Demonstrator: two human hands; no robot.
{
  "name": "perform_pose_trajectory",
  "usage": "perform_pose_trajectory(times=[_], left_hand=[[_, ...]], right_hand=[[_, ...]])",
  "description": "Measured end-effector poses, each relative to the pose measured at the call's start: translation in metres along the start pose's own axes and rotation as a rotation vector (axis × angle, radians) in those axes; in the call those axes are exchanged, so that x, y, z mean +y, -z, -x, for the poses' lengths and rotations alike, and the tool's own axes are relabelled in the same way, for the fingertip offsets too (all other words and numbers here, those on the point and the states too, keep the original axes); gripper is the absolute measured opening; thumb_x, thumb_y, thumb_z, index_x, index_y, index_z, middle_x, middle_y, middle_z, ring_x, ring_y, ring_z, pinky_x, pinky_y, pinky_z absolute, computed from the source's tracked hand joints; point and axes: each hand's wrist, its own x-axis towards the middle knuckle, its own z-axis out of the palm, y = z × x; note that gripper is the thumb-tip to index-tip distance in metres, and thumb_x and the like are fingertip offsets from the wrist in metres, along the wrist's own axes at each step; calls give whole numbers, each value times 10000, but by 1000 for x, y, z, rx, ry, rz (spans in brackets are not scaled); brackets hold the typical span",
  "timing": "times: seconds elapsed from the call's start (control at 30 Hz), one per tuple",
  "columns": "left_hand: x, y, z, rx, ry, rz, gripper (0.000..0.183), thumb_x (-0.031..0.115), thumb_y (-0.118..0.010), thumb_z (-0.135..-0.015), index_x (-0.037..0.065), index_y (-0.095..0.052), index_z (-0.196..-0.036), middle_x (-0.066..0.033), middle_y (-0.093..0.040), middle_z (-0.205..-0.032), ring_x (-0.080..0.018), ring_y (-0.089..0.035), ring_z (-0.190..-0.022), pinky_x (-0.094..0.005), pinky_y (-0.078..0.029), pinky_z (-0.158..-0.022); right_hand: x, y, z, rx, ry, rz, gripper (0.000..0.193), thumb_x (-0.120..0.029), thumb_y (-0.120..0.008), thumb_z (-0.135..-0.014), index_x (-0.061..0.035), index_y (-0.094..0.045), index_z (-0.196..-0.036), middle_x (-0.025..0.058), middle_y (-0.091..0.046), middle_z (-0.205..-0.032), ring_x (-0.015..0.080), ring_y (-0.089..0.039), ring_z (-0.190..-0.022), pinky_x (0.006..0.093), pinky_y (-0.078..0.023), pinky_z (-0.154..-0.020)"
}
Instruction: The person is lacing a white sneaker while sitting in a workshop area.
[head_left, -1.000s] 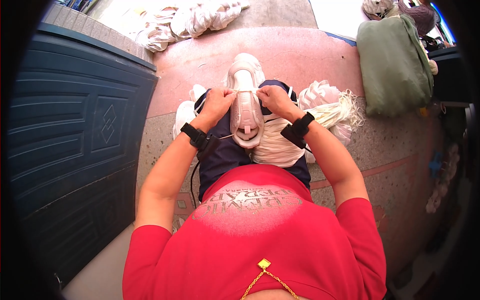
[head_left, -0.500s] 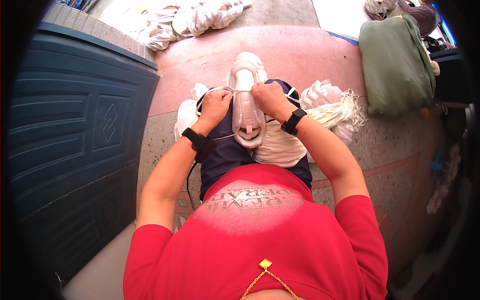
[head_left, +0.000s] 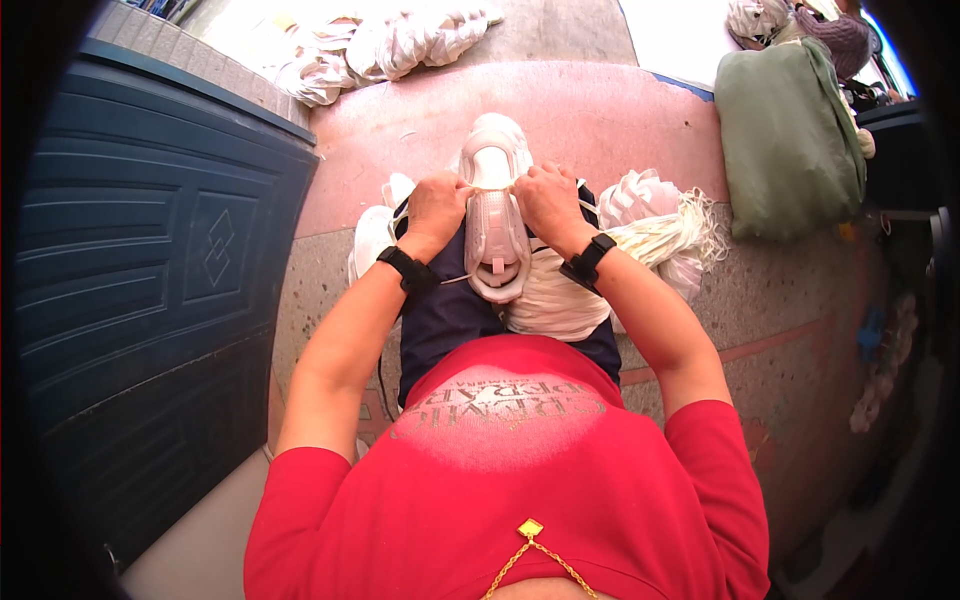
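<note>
A pale pink and white sneaker rests on my dark-trousered thighs, its toe pointing away from me. My left hand is closed in a pinch at the shoe's left edge, gripping a white shoelace that crosses the upper. On the opposite edge, my right hand pinches the other side of the lace. A loose length of lace shows beyond the right hand. The fingertips themselves are partly hidden by the backs of my hands.
Beside my right leg lies a bundle of cream laces with frayed strands. More white shoes lie left of my legs. A blue panelled door stands at the left, a green sack at the right. White bundles lie at the far side.
My left hand has moved right, closer to the shoe, and the lace that stretched between them is no longer drawn out. My right hand has shifted slightly right.
</note>
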Motion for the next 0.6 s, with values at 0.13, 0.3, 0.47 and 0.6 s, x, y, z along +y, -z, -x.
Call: perform_pose_trajectory(times=[0.13,0.3,0.47,0.6], left_hand=[[12,2,15,69,10,-80,191,192,-626,-711,35,-641,-818,-158,-607,-765,-324,-545,-797,-400,-440,-694],[15,5,18,63,-111,-205,208,208,-620,-704,32,-627,-816,-166,-601,-782,-335,-542,-797,-424,-434,-705],[-1,1,5,-103,-51,-79,209,170,-554,-736,-16,-609,-813,-182,-599,-736,-332,-565,-678,-381,-445,-637],[-1,6,5,-146,-52,169,198,130,-521,-759,-46,-597,-806,-170,-602,-666,-263,-587,-588,-331,-436,-571]], right_hand=[[-9,11,8,-102,-64,-83,341,-387,-584,-758,-52,-631,-802,96,-602,-825,247,-530,-874,412,-377,-716],[5,13,-1,-261,-48,-234,235,-262,-529,-780,-40,-594,-821,131,-581,-860,296,-518,-893,461,-388,-728],[8,0,-1,-271,55,-234,156,-121,-449,-747,-37,-551,-829,146,-555,-869,329,-506,-876,487,-395,-717],[14,-3,4,-162,118,-324,160,-137,-482,-725,-27,-566,-805,144,-567,-859,313,-515,-902,449,-415,-745]])
